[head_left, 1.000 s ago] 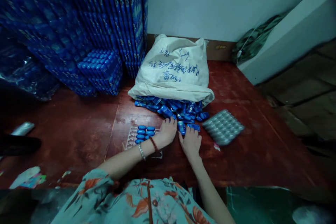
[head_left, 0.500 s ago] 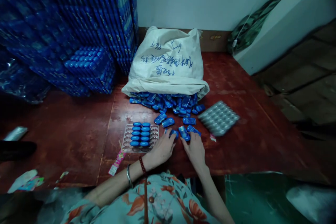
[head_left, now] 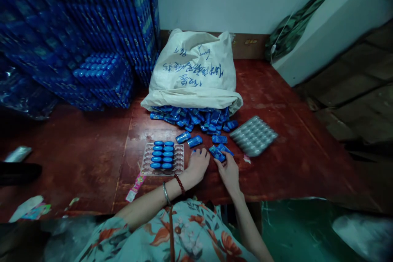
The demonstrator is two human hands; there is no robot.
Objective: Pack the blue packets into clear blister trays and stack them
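Observation:
My left hand (head_left: 199, 167) is closed, its fingers curled down over a small blue packet that it mostly hides. Just right of it, my right hand (head_left: 229, 170) pinches the lower corner of another blue packet (head_left: 216, 153) between thumb and fingers. One more blue packet (head_left: 224, 149) lies against that one, partly behind the fingertips. To the left, a clear moulded tray (head_left: 179, 168) has two columns of blue oval pieces (head_left: 157, 153) in its middle pockets; its outer pockets hold none.
A white woven sack (head_left: 193, 65) with handwriting spills blue packets (head_left: 187, 118) toward me. Loose packets (head_left: 195, 141) lie before it. Stacked moulded trays (head_left: 254, 136) sit at right. Tall stacks of filled blue trays (head_left: 104, 20) rise at left. A pink strip (head_left: 135, 188) lies near the clear tray.
My left hand has shifted slightly right and turned more upright, its fingers more curled. My right thumb now presses the packet's corner, and that packet has turned and moved slightly right.

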